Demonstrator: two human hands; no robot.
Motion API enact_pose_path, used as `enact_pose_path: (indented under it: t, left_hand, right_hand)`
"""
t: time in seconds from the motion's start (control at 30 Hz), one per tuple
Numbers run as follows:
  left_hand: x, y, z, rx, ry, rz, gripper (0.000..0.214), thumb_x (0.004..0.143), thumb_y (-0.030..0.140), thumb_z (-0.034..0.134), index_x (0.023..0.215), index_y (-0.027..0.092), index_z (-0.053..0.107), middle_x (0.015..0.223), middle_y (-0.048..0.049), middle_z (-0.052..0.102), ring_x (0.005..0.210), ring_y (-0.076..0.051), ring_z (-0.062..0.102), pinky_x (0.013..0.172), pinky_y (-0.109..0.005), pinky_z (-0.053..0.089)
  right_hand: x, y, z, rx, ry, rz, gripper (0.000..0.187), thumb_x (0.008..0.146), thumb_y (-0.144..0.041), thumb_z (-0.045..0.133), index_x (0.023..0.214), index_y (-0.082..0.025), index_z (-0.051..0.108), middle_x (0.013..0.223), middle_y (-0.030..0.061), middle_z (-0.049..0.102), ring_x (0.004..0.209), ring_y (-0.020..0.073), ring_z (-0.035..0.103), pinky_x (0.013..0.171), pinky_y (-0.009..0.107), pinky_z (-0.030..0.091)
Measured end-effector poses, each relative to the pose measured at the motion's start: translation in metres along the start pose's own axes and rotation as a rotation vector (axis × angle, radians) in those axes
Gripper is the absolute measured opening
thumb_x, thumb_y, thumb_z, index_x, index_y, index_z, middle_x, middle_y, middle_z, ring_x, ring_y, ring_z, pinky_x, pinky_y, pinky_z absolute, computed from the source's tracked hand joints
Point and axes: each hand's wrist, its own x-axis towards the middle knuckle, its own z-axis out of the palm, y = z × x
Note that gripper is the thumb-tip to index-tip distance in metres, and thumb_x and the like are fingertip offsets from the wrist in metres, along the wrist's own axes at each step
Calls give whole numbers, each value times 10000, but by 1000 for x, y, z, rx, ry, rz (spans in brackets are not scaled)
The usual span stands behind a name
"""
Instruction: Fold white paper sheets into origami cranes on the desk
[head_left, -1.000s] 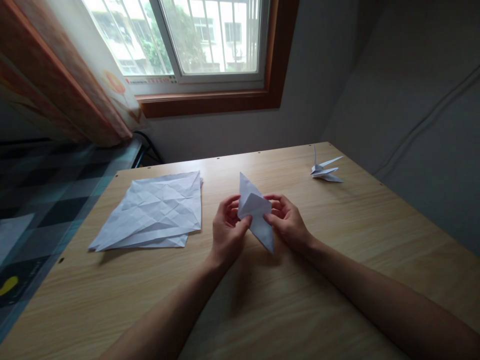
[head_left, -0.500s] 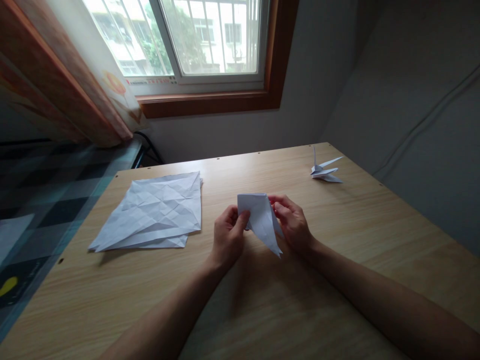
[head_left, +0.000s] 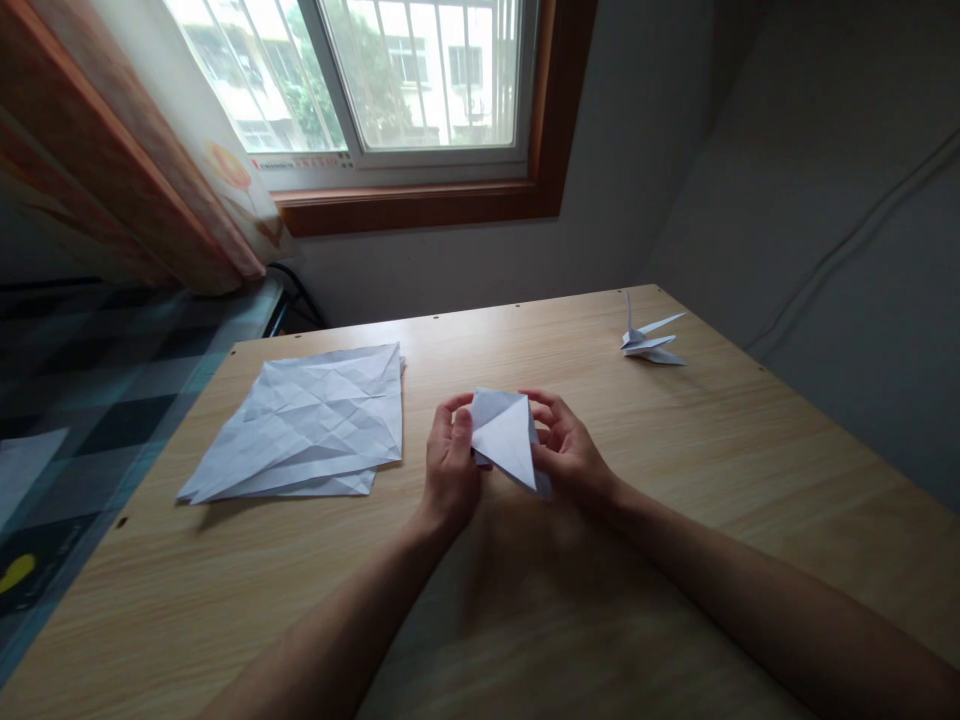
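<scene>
Paper (head_left: 506, 430), folded small: where is it right now?

Between the person's two hands, held up over the wooden counter (head_left: 337, 570), near the middle of it. A shadow falls on the wood below.

What is the left hand (head_left: 450, 460) doing?

Gripping the left edge. Its thumb (head_left: 463, 432) lies along that side, and the fingers (head_left: 453, 401) curl round behind, so the grip is narrow, with paper in it.

And the right hand (head_left: 574, 450)?

Holding the opposite edge. The fingers are bent behind the upper corner, and the thumb is at the side, partly hidden by the paper. How hard it presses, I cannot tell.

How does the paper look?

White, with a pointed flap facing the person and its tip aimed down. Another layer shows behind it on the right.

Anything else on the counter?

Some creased sheets (head_left: 330, 410) lie flat in a loose pile, well to the left of the hands. A folded bird (head_left: 649, 345) sits near the far right corner, one thin point standing up.

And around it?

A window (head_left: 439, 90) beyond the far edge, a curtain (head_left: 165, 170) on the left, and a checked cloth (head_left: 150, 340) below that.
</scene>
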Motion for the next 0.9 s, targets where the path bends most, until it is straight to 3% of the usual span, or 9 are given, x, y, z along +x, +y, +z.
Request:
enact_pose_path:
  t: [0.17,0.23,0.3,0.37,0.43,0.57,0.63,0.73,0.9]
  left_hand:
    - [-6,4,-4,165,-130,180,560,821,506,593,1298,241,469,1229,-114,568,969,-234,606,756,-336,509]
    - [-9,9,-4,314,-216,305,592,748,376,676,1300,256,499,1396,-119,461,1224,-304,487,950,-427,453]
    - [-10,13,-4,457,-293,379,505,705,262,701,1199,256,597,1423,-107,439,1325,-326,392,1053,-471,370]
    - [-10,15,-3,533,-294,388,293,732,221,687,1024,241,684,1334,-101,517,1281,-308,444,1053,-452,372]
    - [-9,13,-2,502,-187,364,111,796,257,656,889,224,707,1186,-92,595,1132,-267,546,953,-388,446]
    - [-6,3,-1,269,32,205,231,847,412,627,802,187,657,800,-28,610,712,-158,562,615,-251,449]
    - [-4,-2,-2,179,83,147,289,835,462,636,789,177,628,701,2,579,625,-132,520,567,-232,418]
    - [-2,-5,-2,122,124,151,308,838,475,626,830,167,621,723,-3,602,663,-141,545,595,-231,430]
    - [0,-3,-2,178,118,126,303,788,375,690,981,163,594,825,-21,637,707,-144,583,644,-238,468]
  right_hand:
    - [4,1,0,-86,208,10,451,721,-366,751,1087,-221,531,984,53,660,745,183,669,614,282,536]
    - [5,1,0,-105,285,-2,418,749,-390,719,1079,-212,533,942,52,666,747,187,668,614,283,537]
    - [4,0,0,-124,286,-2,411,770,-394,693,1099,-214,525,941,50,661,745,187,665,603,284,538]
    - [2,0,1,-202,228,2,437,761,-364,695,1133,-216,521,966,48,646,717,175,651,594,288,537]
    - [0,-1,1,-390,188,-12,479,731,-303,706,1167,-211,531,996,54,629,683,162,622,588,297,530]
    - [-6,-3,3,-908,208,-126,608,678,-172,664,1269,-216,528,1167,110,573,796,207,603,710,378,546]
    - [-7,-4,3,-1068,197,-207,684,675,-136,627,1337,-224,484,1264,132,535,962,264,594,831,432,533]
    - [-9,-6,4,-1150,173,-317,641,712,-124,573,1341,-204,485,1235,135,585,1085,298,567,926,450,495]
    - [-7,-13,1,-1187,162,-294,332,852,-213,497,1146,-176,646,1036,115,719,942,273,658,840,379,501]
